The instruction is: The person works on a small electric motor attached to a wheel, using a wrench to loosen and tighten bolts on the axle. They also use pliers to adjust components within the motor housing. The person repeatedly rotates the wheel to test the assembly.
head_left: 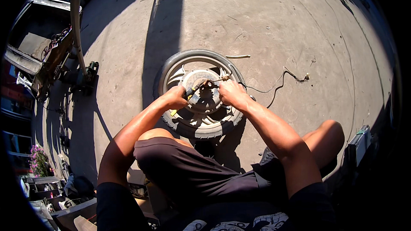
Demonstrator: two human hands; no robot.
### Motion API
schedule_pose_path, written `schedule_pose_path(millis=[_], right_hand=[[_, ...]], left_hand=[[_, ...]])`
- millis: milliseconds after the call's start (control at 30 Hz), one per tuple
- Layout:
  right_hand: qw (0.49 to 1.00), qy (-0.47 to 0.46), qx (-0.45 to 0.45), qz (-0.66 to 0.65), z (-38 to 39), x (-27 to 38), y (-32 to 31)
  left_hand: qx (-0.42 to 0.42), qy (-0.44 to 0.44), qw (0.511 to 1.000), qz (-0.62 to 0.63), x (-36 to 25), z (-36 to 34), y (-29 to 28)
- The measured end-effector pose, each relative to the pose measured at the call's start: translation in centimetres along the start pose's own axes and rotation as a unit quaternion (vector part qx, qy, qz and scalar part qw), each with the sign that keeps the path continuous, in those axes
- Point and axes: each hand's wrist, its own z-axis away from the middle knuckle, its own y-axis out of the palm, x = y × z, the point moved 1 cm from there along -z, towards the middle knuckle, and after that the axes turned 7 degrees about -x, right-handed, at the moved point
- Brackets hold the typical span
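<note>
A wheel with a black tyre (171,122) and pale spokes lies flat on the ground before me. Its round, dusty metal hub (192,79) is in the middle. My left hand (174,97) is closed at the hub's left side around a tool with black and yellow handles (173,112); its working end is hard to make out. Over the hub's right side, the curled fingers of my right hand (233,93) hold a dark cable (257,90), which trails right across the ground to a small connector (306,77). Shadow and fingers hide the hub's centre.
A short pale strip (238,56) lies beyond the tyre. An open-topped vehicle body (25,60) and a post (76,17) stand at left. Divided trays of parts (43,192) are at lower left, and a flat-sided case (358,145) is at right.
</note>
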Motion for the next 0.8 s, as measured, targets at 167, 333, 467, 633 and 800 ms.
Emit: schedule_pose_path(millis=[167,333,467,633,800], right_hand=[[0.998,-0.054,-0.023,0.007,-0.5,-1.1,0.6],[0.999,-0.031,0.043,-0.004,-1.5,-1.2,-0.3],[0.999,0.003,0.02,-0.028,-0.1,-0.3,-0.6],[0.999,0.011,0.035,-0.024,-0.1,-1.4,-0.6],[0.995,0.003,0.098,0.03,-2.1,-0.2,-1.5]], left_hand=[[0.001,0.02,0.998,-0.051,0.0,-1.0,0.1],[0.09,-0.033,0.995,-0.005,-0.9,-1.3,-1.3],[0.069,-0.034,0.997,0.028,0.0,-1.2,-1.3],[0.054,0.05,0.997,-0.013,0.1,-1.1,-1.6],[0.116,-0.03,0.993,-0.008,-0.9,-2.0,-2.8]])
